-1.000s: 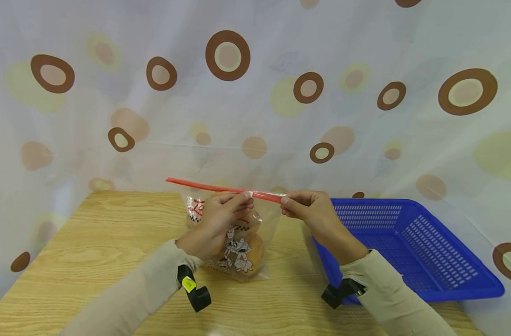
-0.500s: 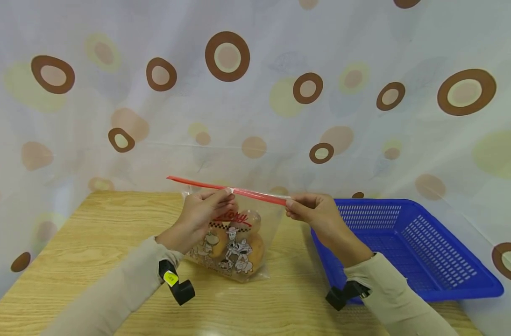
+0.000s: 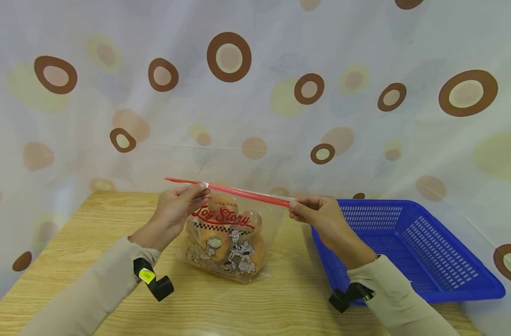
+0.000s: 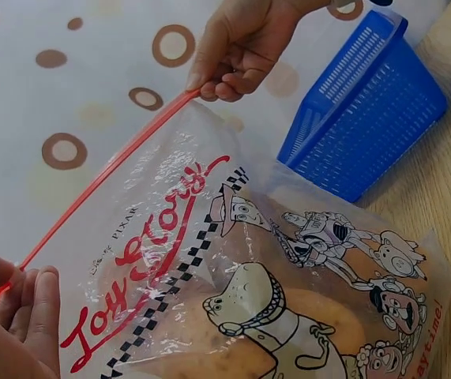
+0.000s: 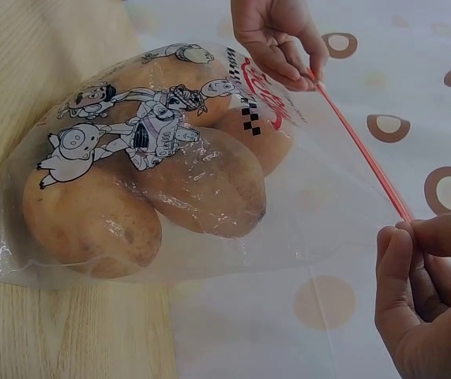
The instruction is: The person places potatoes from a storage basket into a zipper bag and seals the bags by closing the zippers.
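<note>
At centre frame, your left hand (image 3: 174,208) and right hand (image 3: 318,215) each pinch the red zip strip (image 3: 234,190), keeping the clear printed potato bag (image 3: 226,242) upright and taut.

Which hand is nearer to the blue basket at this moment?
The right. The right hand pinches the bag's red zip strip at its end just beside the blue basket, at its left rim. The left hand pinches the strip farther along, across the bag.
</note>
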`<action>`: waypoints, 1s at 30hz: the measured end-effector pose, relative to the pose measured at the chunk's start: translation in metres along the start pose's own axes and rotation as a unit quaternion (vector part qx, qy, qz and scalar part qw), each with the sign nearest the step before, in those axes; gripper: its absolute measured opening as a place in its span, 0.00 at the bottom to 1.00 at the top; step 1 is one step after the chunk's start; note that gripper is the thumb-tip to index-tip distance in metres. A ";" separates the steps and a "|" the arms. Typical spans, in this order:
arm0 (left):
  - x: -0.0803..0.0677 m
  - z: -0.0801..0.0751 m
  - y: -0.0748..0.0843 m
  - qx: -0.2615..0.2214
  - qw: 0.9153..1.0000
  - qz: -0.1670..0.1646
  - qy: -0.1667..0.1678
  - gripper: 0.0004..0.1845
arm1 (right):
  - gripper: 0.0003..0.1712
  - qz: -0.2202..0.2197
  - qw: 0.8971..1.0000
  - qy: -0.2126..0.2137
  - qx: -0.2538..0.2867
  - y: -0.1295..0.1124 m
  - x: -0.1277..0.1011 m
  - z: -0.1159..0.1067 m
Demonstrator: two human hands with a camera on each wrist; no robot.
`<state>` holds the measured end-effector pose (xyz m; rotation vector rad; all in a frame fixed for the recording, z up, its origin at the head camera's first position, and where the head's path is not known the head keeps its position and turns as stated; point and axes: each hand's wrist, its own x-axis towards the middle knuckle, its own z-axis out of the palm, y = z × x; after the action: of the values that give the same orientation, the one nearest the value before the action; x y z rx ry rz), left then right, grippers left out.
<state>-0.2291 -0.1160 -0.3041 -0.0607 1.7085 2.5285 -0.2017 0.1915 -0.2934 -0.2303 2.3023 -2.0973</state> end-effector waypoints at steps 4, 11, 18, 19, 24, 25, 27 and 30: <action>-0.001 -0.007 0.002 -0.008 1.000 -0.004 0.003 0.04 | 0.11 0.001 1.000 -0.001 0.003 0.000 -0.001 -0.001; -0.004 -0.021 0.010 -0.039 0.999 -0.014 -0.002 0.04 | 0.13 0.004 1.000 -0.002 -0.004 0.001 -0.003 -0.003; -0.005 -0.029 0.018 -0.063 0.998 -0.004 0.002 0.04 | 0.15 0.010 1.000 0.008 -0.011 0.002 0.000 -0.007; -0.005 -0.030 0.019 -0.065 0.998 -0.004 0.001 0.03 | 0.15 0.010 1.000 0.007 -0.012 0.002 0.000 -0.007; -0.007 -0.036 0.023 -0.065 0.998 -0.007 0.006 0.02 | 0.14 0.009 1.000 -0.001 -0.010 0.003 0.001 -0.008; -0.007 -0.037 0.023 -0.067 0.998 -0.006 0.006 0.02 | 0.14 0.009 1.000 0.000 -0.010 0.003 0.001 -0.008; -0.007 -0.041 0.024 -0.068 0.998 -0.002 0.009 0.02 | 0.14 0.009 1.000 0.004 -0.010 0.003 0.001 -0.009; -0.007 -0.045 0.025 -0.072 0.997 0.002 0.011 0.02 | 0.15 0.011 1.000 0.007 -0.015 0.003 0.000 -0.009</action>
<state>-0.2257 -0.1676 -0.2972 -0.0950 1.5314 2.6591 -0.2032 0.2011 -0.2956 -0.1907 2.3359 -2.0623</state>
